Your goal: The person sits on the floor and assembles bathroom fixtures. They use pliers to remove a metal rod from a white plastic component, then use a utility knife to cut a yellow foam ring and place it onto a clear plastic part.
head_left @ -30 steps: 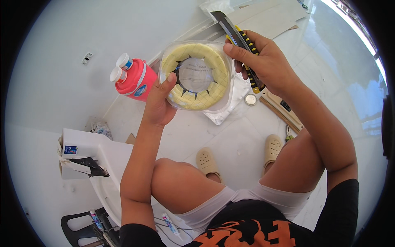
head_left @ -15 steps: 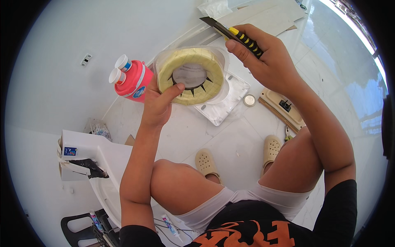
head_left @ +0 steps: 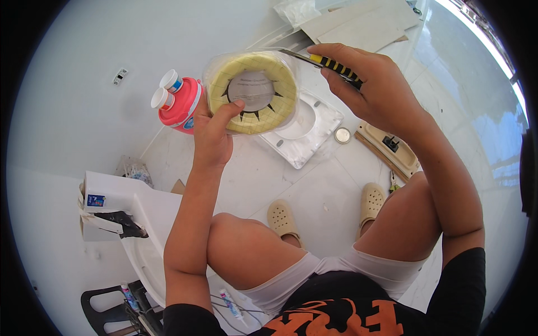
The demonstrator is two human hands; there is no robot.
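Note:
Up in front of me, my left hand (head_left: 216, 131) grips a toilet seal ring (head_left: 284, 92), a thick pale-yellow ring with black pointed tabs round its inner opening, cased in clear plastic. The thumb lies across the face by the opening; the other fingers are hidden behind. Closed round a black-and-yellow utility knife (head_left: 337, 66) is my right hand (head_left: 372, 84). The blade points left, and its tip is at the upper right rim of the clear pack. Whether the tip touches the plastic I cannot tell.
A pink jug (head_left: 182, 106) with two small cups on top stands left of the ring. Below lie a white plate with a round opening (head_left: 291, 148), a small round tin (head_left: 342, 135) and a beige power strip (head_left: 386, 143). A white ceramic fixture (head_left: 140, 204) sits at left; flat boards (head_left: 358, 28) lie beyond.
The ring has shifted slightly left and up, its face turned more toward me. My right hand has lowered the knife, bringing the blade tip down to the pack's rim.

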